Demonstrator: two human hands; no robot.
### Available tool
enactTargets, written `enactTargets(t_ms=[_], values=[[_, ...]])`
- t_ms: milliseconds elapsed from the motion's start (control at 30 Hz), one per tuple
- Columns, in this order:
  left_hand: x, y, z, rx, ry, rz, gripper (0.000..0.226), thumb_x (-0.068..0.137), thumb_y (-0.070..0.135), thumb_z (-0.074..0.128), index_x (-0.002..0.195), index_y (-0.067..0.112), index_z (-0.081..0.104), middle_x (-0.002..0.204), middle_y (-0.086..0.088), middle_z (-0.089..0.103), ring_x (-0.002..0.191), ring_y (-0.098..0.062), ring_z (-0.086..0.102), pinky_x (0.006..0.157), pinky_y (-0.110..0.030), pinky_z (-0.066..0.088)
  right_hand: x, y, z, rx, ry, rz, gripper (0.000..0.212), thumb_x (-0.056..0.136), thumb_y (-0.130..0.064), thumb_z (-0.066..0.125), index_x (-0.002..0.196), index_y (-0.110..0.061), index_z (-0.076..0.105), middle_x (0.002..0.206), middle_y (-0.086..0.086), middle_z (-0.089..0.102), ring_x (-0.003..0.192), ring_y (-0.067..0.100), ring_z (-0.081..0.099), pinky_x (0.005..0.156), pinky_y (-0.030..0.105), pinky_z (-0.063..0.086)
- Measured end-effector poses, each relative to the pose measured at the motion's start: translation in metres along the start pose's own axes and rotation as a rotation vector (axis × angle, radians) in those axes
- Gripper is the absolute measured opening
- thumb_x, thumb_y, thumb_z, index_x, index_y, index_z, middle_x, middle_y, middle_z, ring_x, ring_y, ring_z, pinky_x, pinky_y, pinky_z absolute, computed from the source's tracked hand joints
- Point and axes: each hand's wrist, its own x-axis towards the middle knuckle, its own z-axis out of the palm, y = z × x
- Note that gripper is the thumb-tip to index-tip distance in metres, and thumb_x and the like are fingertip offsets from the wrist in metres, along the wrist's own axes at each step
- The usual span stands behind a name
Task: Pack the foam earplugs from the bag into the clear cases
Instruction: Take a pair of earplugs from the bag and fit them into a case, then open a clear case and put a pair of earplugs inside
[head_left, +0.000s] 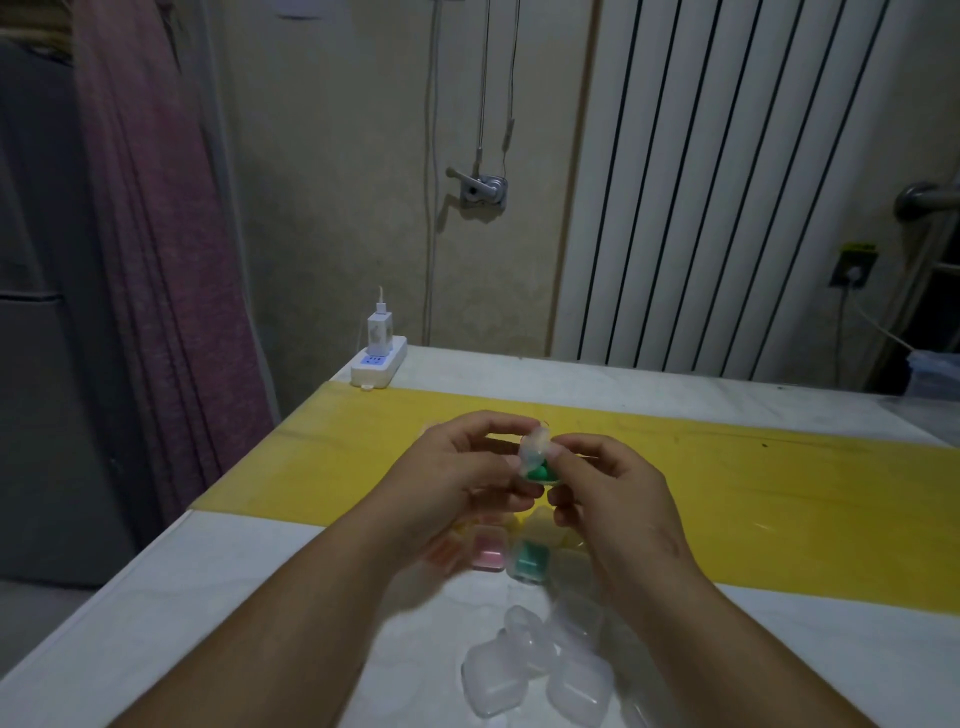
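Observation:
Both hands meet above the yellow mat. My left hand and my right hand pinch a small clear case between them. Its lid is tipped up and green foam earplugs sit inside it. Below the hands lie filled cases, one with pink earplugs, one with green, and some with yellow. Several empty clear cases lie near the table's front. I see no bag.
A white power strip with a charger plugged in sits at the table's far left corner. A white radiator stands behind the white table. A pink curtain hangs at the left.

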Motion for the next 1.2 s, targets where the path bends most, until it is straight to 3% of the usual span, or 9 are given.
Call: enactTargets(t_ms=[167, 367, 533, 633, 767, 833, 933, 1067, 1200], values=[[0.003, -0.006, 0.000, 0.090, 0.091, 0.077, 0.030, 0.085, -0.008, 0.063, 0.104, 0.014, 0.072, 0.100, -0.015, 0.073, 0.084, -0.028, 0.069, 0.080, -0.040, 0.059, 0.000, -0.003, 0.002, 0.281, -0.084, 0.104, 0.032, 0.100, -0.026, 0.048, 0.093, -0.004, 0.070, 0.069, 0.007, 0.065, 0.055, 0.014, 0.055, 0.051, 0.027, 0.045], [0.002, -0.003, -0.002, 0.132, 0.108, 0.045, 0.025, 0.085, 0.004, 0.069, 0.108, 0.014, 0.069, 0.097, -0.011, 0.072, 0.083, -0.025, 0.070, 0.080, -0.042, 0.059, 0.001, -0.001, -0.002, -0.114, -0.066, -0.023, 0.008, 0.084, -0.018, 0.073, 0.076, -0.016, 0.076, 0.062, 0.000, 0.069, 0.055, 0.007, 0.058, 0.054, 0.024, 0.049], [0.002, 0.000, -0.008, 0.246, 0.092, 0.073, 0.016, 0.082, 0.006, 0.073, 0.097, 0.009, 0.071, 0.092, -0.011, 0.073, 0.081, -0.025, 0.069, 0.078, -0.042, 0.058, 0.000, -0.003, -0.005, -0.118, -0.189, -0.030, 0.010, 0.086, -0.022, 0.070, 0.084, -0.016, 0.077, 0.070, 0.000, 0.071, 0.060, 0.009, 0.060, 0.056, 0.027, 0.048], [0.002, 0.002, -0.016, 0.389, 0.083, 0.037, 0.013, 0.078, -0.002, 0.075, 0.087, 0.007, 0.074, 0.085, -0.012, 0.073, 0.076, -0.021, 0.067, 0.072, -0.037, 0.054, 0.004, -0.002, -0.007, -0.110, -0.108, 0.004, 0.024, 0.092, -0.033, 0.062, 0.082, -0.014, 0.074, 0.077, 0.001, 0.073, 0.060, 0.014, 0.059, 0.055, 0.032, 0.044], [-0.006, 0.005, -0.023, 0.807, -0.158, -0.091, 0.012, 0.077, 0.006, 0.076, 0.085, 0.015, 0.080, 0.076, 0.004, 0.074, 0.066, -0.005, 0.063, 0.064, -0.021, 0.051, 0.007, -0.002, -0.011, -0.221, -0.027, -0.028, 0.024, 0.094, -0.034, 0.059, 0.083, -0.018, 0.073, 0.076, -0.004, 0.071, 0.060, 0.013, 0.055, 0.060, 0.033, 0.043], [-0.007, 0.004, -0.024, 0.922, -0.238, -0.149, 0.013, 0.078, 0.015, 0.077, 0.089, 0.021, 0.080, 0.082, 0.010, 0.075, 0.074, -0.002, 0.066, 0.071, -0.019, 0.053, 0.005, 0.000, -0.010, -0.290, -0.022, -0.050, 0.021, 0.094, -0.029, 0.059, 0.083, -0.018, 0.073, 0.077, -0.005, 0.071, 0.060, 0.012, 0.054, 0.061, 0.030, 0.043], [-0.004, 0.002, -0.024, 1.009, -0.246, -0.115, 0.016, 0.079, 0.020, 0.078, 0.093, 0.027, 0.079, 0.085, 0.013, 0.073, 0.085, -0.003, 0.066, 0.085, -0.026, 0.055, 0.006, 0.003, -0.009, -0.362, -0.022, -0.102, 0.014, 0.092, -0.024, 0.061, 0.082, -0.024, 0.072, 0.077, -0.008, 0.070, 0.064, 0.008, 0.057, 0.063, 0.026, 0.044], [0.002, -0.004, -0.023, 1.158, -0.235, -0.024, 0.017, 0.079, 0.021, 0.078, 0.095, 0.027, 0.079, 0.074, 0.014, 0.064, 0.077, 0.001, 0.060, 0.072, -0.014, 0.047, 0.009, 0.010, -0.008, -0.449, -0.029, -0.155, 0.016, 0.090, -0.018, 0.063, 0.082, -0.030, 0.070, 0.084, -0.013, 0.070, 0.083, 0.007, 0.064, 0.074, 0.027, 0.051], [0.003, -0.005, -0.024, 1.103, -0.208, -0.007, 0.013, 0.077, 0.019, 0.079, 0.089, 0.024, 0.080, 0.072, 0.017, 0.066, 0.076, 0.003, 0.061, 0.068, -0.009, 0.045, 0.012, 0.013, -0.010, -0.566, -0.029, -0.205, 0.014, 0.090, -0.017, 0.063, 0.088, -0.029, 0.071, 0.087, -0.017, 0.068, 0.084, -0.001, 0.060, 0.068, 0.014, 0.044]])
